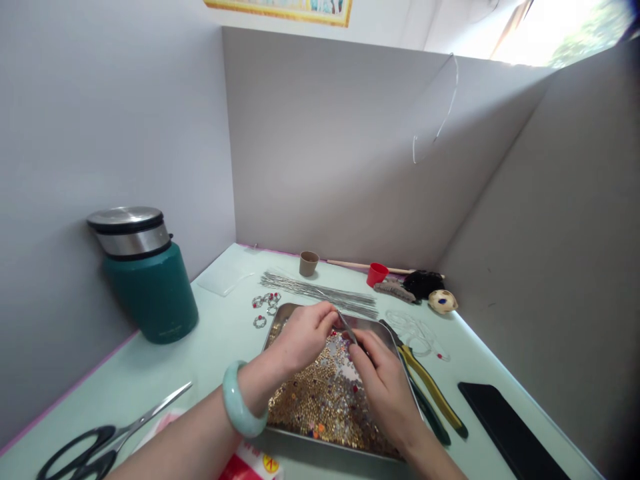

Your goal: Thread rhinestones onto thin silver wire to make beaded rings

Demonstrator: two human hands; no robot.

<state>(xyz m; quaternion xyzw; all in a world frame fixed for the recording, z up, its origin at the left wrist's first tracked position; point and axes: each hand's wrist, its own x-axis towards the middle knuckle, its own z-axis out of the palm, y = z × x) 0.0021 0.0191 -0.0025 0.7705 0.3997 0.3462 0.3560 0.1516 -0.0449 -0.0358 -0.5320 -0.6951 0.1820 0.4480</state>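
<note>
My left hand (pixel 316 328), with a pale green bangle (pixel 241 400) on its wrist, is closed in a pinch above the tray. What its fingertips hold is too small to make out. My right hand (pixel 383 383) is closed on a slim grey metal tool (pixel 347 327) that looks like tweezers; its tip meets my left fingertips. Below both hands lies a metal tray (pixel 390 328) filled with small gold and silver beads (pixel 310 393), with a few red, orange and purple ones among them. My hands hide part of the tray.
Thin metal wires (pixel 320 291) lie behind the tray, with small beaded rings (pixel 259 322) to their left. Pliers (pixel 433 387) and a black flat object (pixel 505 427) lie right. Scissors (pixel 120 437) and a green flask (pixel 153 293) are left. Cups, brown (pixel 309 264) and red (pixel 377 274), stand behind.
</note>
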